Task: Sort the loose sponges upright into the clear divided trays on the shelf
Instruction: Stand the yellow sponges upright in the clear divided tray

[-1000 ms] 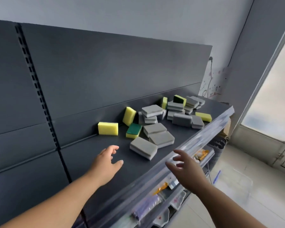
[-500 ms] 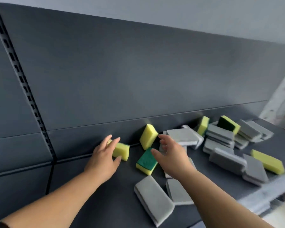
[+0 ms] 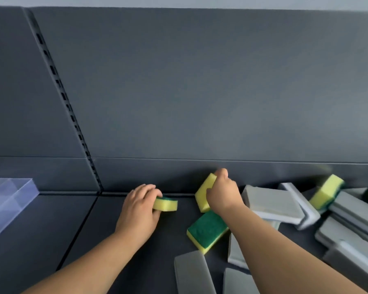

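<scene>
Sponge pile (image 3: 272, 204) lay right of my right hand (image 3: 224, 194), which gripped a tilted yellow sponge (image 3: 201, 197), while my left hand (image 3: 136, 209) gripped a flat yellow sponge (image 3: 168, 205).

A bare stretch of shelf (image 3: 57, 230) is lying open between the clear tray (image 3: 11, 198) and the left hand (image 3: 136, 211). Grey sponges (image 3: 272, 204) are crowding the right side, seemingly overlapping; the back panel (image 3: 200, 92) is walling off the rear.

Head view — down, close over shelf (image 3: 51, 240).
</scene>
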The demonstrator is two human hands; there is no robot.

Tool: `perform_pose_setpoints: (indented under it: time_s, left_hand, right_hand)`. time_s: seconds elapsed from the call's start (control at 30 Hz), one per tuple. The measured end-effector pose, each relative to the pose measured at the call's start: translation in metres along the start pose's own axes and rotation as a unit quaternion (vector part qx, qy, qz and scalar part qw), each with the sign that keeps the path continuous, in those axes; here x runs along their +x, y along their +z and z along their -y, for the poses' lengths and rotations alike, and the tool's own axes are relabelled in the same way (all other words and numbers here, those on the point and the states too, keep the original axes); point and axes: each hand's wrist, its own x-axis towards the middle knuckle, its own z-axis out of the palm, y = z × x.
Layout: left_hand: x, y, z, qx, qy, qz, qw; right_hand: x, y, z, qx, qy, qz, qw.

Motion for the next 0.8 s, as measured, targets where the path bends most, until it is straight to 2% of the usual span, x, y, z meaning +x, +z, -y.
perform_pose_setpoints:
  time_s: [0.13,0.3,0.53,0.8]
  left_hand:
    - [-0.015,-0.021,0.003,-0.111,-0.066,-0.059,0.99]
    - [-0.044,-0.066,0.02,-0.218,-0.175,-0.086,0.956]
    - [-0.135,-0.152,0.115,-0.251,-0.244,-0.116,0.93]
    - [-0.288,-0.261,0.247,-0.26,-0.308,-0.173,0.899]
  right_hand:
    - [-0.016,0.002,0.012,0.06,-0.057,-0.026,0.996]
    - [-0.055,0.017,0.054,0.145,-0.114,-0.044,0.982]
    - [-0.155,0.097,0.138,0.2,-0.17,0.066,0.963]
    - [-0.29,0.228,0.242,0.225,-0.226,0.17,0.932]
